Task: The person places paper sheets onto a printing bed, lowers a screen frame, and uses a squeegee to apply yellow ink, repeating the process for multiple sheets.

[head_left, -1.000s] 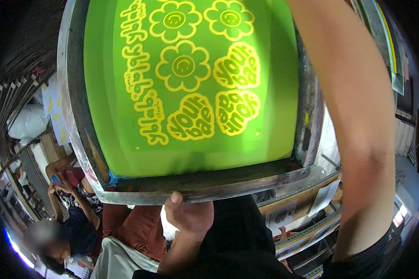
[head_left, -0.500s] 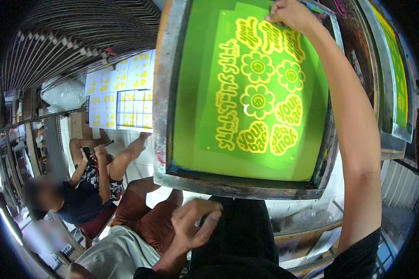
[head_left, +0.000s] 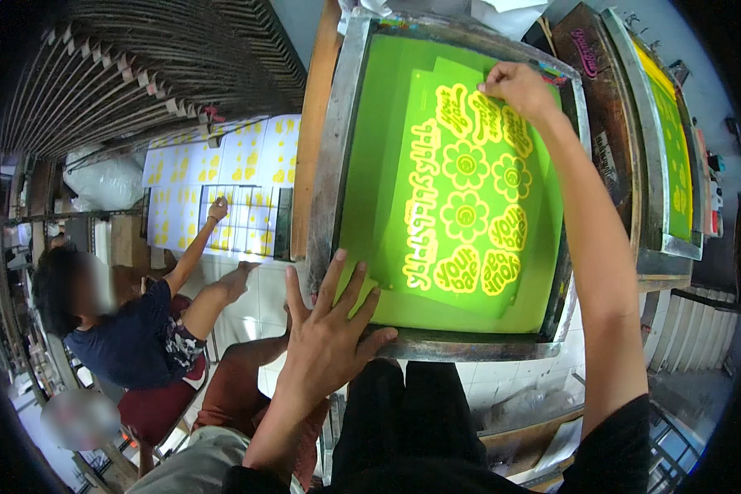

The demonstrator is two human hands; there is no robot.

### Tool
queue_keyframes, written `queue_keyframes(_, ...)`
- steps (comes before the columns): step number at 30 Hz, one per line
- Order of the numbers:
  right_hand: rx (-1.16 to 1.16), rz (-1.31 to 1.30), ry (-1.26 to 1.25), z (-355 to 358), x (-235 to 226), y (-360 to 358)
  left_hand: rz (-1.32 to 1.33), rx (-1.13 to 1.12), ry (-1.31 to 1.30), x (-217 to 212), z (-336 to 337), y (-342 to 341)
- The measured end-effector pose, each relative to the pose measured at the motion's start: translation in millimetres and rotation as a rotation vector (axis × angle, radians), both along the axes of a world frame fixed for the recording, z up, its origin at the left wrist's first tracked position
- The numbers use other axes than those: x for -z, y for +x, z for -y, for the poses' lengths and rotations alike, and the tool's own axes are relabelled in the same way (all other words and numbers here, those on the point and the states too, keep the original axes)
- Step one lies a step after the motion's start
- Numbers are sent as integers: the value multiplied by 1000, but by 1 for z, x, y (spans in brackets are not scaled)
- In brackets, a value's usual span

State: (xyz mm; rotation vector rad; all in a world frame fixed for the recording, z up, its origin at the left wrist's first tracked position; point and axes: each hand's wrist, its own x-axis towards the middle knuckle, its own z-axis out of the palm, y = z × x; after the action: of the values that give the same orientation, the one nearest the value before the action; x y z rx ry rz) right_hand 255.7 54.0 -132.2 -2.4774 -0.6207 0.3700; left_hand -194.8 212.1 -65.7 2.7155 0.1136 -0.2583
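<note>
Through the head camera I see a green screen (head_left: 387, 206), patterned with yellow-outlined flowers (head_left: 466, 165) and lettering (head_left: 421, 202), in a worn frame (head_left: 486, 350) directly ahead. My right hand (head_left: 487, 86) reaches across its upper right, fingertips bunched; I cannot tell whether they grip anything. My left hand (head_left: 329, 325) spreads wide at the frame's near-left corner, probably to steady it, though contact is unclear.

Bright-green rectangular mesh screen (head_left: 387, 198) bears yellow-outlined flowers (head_left: 466, 165) and lettering (head_left: 457, 270); its scuffed grey frame (head_left: 486, 350) lies beside a brown wooden strip (head_left: 314, 132).
</note>
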Motion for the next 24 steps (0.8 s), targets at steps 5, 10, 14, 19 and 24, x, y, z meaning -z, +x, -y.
queue_keyframes(5, 69, 48, 46, -2, -3, -17, 60, 21, 4, -1, -1, 2)
queue_keyframes(10, 115, 46, 107, 0, -1, -29, 72, 27, 0, -9, -5, 17)
queue_keyframes(14, 92, 63, 159, 1, -6, -38, 80, 31, -6, -12, -11, 51)
queue_keyframes(19, -44, 209, 168, 36, -36, -77, 188, 73, 22, -17, -14, 119)
queue_keyframes(24, -93, 397, -139, 103, -60, -134, 210, 179, 73, -15, -14, 195)
